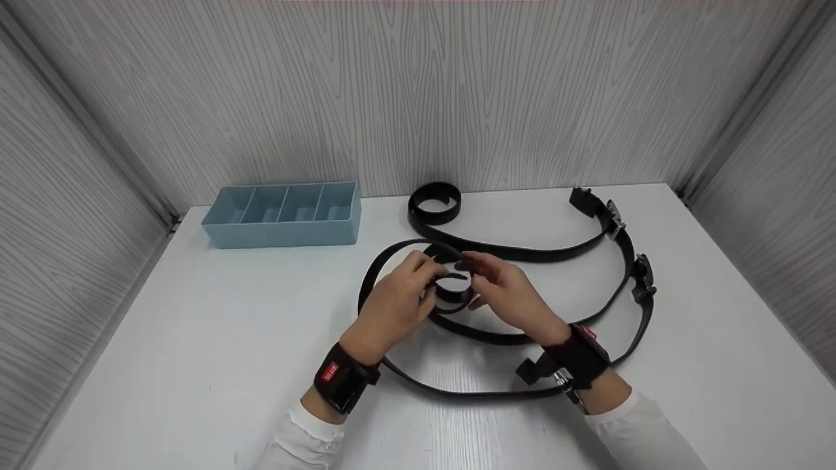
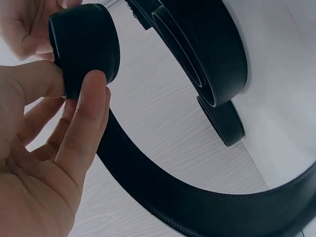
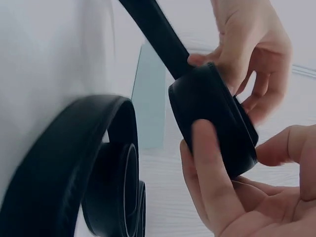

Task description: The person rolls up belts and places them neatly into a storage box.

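We saw both hands together, the left hand (image 1: 392, 301) and right hand (image 1: 513, 297) pinching a rolled black belt (image 1: 452, 290), well in front of the blue tray (image 1: 282, 215). It looked light, smooth and springy; gripping the coil's outer edges seemed safest.

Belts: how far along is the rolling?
Done: nothing is in the blue tray; its compartments look bare. One belt's end at the back is coiled, the rest loose. In hand: left hand and right hand both hold a small coil of the middle belt. Left: most of that belt and the others, lying unrolled on the table.
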Demonstrator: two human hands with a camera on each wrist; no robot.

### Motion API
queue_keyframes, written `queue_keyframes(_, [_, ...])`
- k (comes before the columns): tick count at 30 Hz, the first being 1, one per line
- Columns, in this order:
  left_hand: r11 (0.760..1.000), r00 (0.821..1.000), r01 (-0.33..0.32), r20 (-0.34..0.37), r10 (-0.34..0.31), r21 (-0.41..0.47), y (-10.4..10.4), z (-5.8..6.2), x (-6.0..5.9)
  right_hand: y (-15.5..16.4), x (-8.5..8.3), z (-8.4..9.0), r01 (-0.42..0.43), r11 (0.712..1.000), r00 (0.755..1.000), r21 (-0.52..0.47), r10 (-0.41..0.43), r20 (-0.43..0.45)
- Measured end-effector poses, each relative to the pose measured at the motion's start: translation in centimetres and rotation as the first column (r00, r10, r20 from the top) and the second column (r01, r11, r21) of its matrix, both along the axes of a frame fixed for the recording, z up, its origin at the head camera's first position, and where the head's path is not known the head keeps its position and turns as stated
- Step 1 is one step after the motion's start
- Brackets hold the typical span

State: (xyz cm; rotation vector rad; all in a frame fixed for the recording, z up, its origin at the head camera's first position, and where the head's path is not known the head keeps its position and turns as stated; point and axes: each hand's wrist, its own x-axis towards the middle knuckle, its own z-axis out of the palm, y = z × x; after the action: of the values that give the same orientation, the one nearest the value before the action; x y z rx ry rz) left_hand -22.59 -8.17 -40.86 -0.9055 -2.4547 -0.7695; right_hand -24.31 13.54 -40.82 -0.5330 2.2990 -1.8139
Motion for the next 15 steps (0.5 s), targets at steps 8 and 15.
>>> queue_keyframes(8, [0.993,0.992,0.12,-0.044,-0.119,0.021,0.12,-0.34,0.09,0.6,-0.56,-0.24,0.032,0.999,0.999,0.019,-0.031,-0.043])
queue_keyframes(15, [0.995,0.987,0.096,-0.135,-0.09,0.038,-0.04,-0.04,0.15,0.56,-0.22,0.03,-0.022,0.999,0.999,0.029,0.021,0.039])
